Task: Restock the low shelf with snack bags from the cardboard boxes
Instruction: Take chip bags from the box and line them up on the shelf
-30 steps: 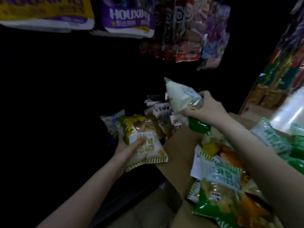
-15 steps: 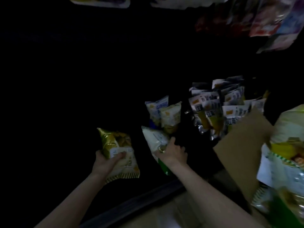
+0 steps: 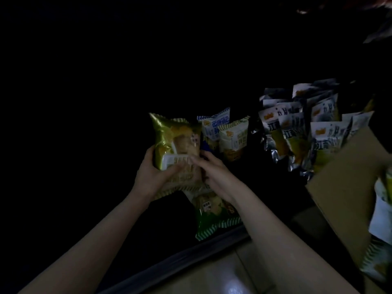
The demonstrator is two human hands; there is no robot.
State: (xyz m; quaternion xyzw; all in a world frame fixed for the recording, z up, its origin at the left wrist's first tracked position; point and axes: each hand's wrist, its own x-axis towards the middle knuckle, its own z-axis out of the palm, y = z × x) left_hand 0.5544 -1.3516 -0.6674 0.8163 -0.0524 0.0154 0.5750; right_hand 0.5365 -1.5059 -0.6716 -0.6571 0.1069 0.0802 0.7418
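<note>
A yellow-gold snack bag [image 3: 176, 143] stands upright in the dark low shelf, held between both hands. My left hand [image 3: 151, 175] grips its lower left side. My right hand [image 3: 214, 174] touches its lower right edge with its fingers on the bag's front. A green snack bag [image 3: 212, 213] lies flat on the shelf floor just below my right wrist, free of both hands. The cardboard box [image 3: 347, 187] stands at the right with more bags [image 3: 381, 230] in it.
Two small bags, blue [image 3: 214, 124] and yellow [image 3: 233, 139], stand behind the held bag. A row of several white and silver bags [image 3: 307, 128] fills the shelf to the right. The shelf's front rail [image 3: 191, 253] crosses below, with tiled floor [image 3: 222, 276] beneath. The shelf's left side is dark.
My right hand has let go of the green bag, which now lies on the shelf floor, and has moved left onto the yellow-gold bag. My left hand has brought that bag to the right.
</note>
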